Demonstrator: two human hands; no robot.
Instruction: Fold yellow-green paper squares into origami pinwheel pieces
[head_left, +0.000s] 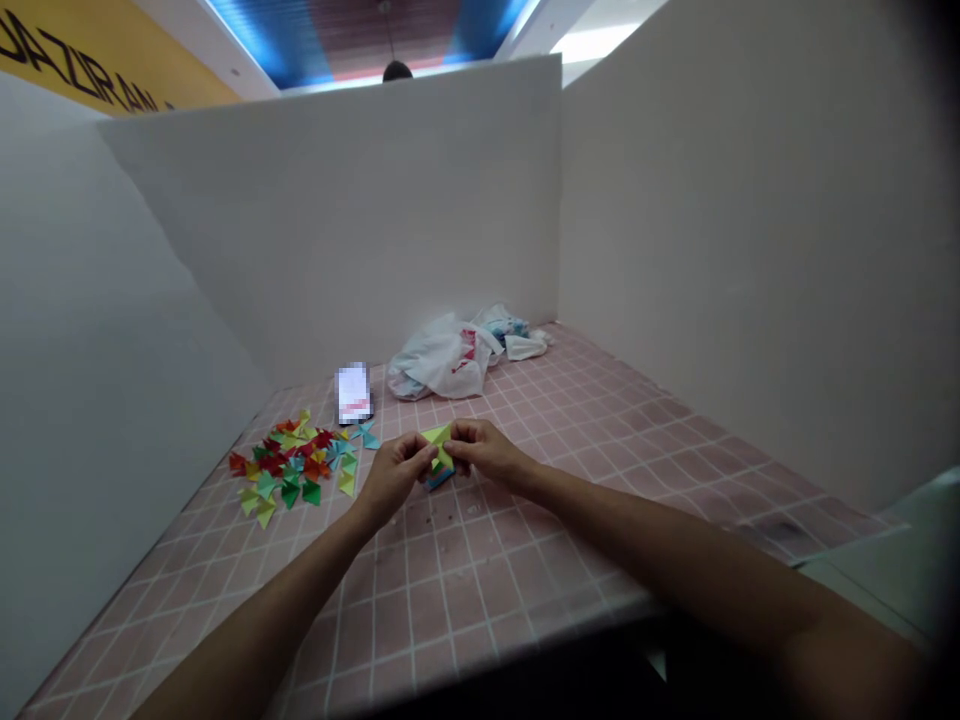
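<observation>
Between my two hands is a yellow-green piece of folding paper (438, 438), creased and partly folded. My left hand (399, 470) pinches its left side between thumb and fingers. On the other side my right hand (480, 448) is closed on the paper's right edge, thumb near the middle. Just under the paper, a small stack with a blue edge (441, 478) shows on the table; most of it is hidden. Left of my hands lies a loose pile of folded paper pieces (289, 462) in red, orange, yellow, green and light blue.
A pink tablecloth with white grid lines (465, 570) covers the table. Behind the pile stands a phone (354, 392) with a blurred, lit screen. White plastic bags (444, 358) lie toward the back wall (337, 220). Pale panels enclose the left and right sides.
</observation>
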